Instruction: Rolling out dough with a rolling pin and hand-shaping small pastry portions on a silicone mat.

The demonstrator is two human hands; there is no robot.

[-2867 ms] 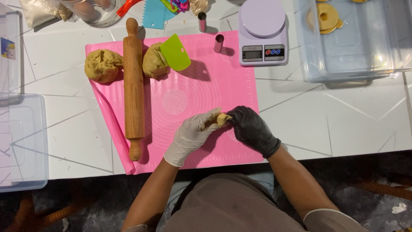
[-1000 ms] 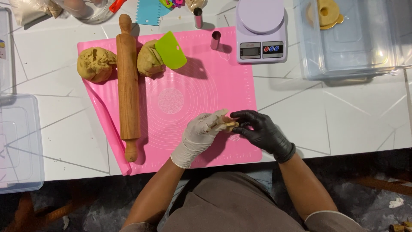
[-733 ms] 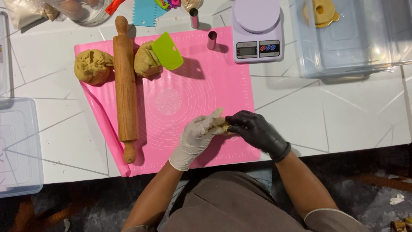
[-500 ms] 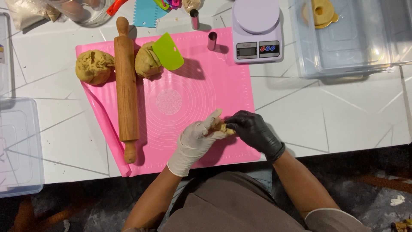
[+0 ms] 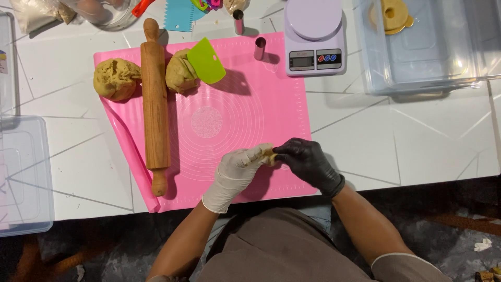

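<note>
Ok, your left hand, in a white glove, and your right hand, in a black glove, meet over the near edge of the pink silicone mat. Both pinch a small piece of dough btwn them: left fingers curled round it from the left, right fingertips closed on it from the right. Only a bit of the dough shows btwn the gloves; can't tell its full shape. It's held just above the mat, near the front edge, right of centre.

Further back on the mat: wooden rolling pin lying lengthwise, handle pointing toward you. Dough ball on its left, touching or just beside the pin. Second dough lump on its right w/ a green plastic scraper resting against it. Small metal cutter ring stands upright at the mat's far edge; another metal ring just off the mat behind it.

Lilac kitchen scale sits at the mat's far right corner on the white table. Clear plastic bin right of the scale, w/ a yellowish round thing inside. Clear container at the left table edge.
</note>
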